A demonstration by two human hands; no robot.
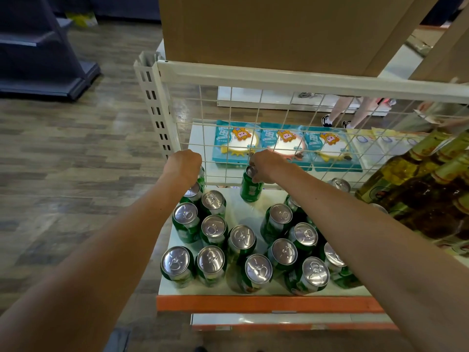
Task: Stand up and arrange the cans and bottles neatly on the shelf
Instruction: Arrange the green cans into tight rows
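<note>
Several green cans with silver tops stand upright on the white shelf. My right hand grips the top of one green can that stands alone at the back by the wire mesh. My left hand is curled over another green can at the back left corner; most of that can is hidden by the hand. Dark and yellow-green glass bottles stand at the right end of the shelf.
A white wire mesh panel backs the shelf, with blue toy packs behind it. A cardboard box sits above. The shelf's orange front edge faces me. A person's legs show beyond the mesh. Wood floor lies to the left.
</note>
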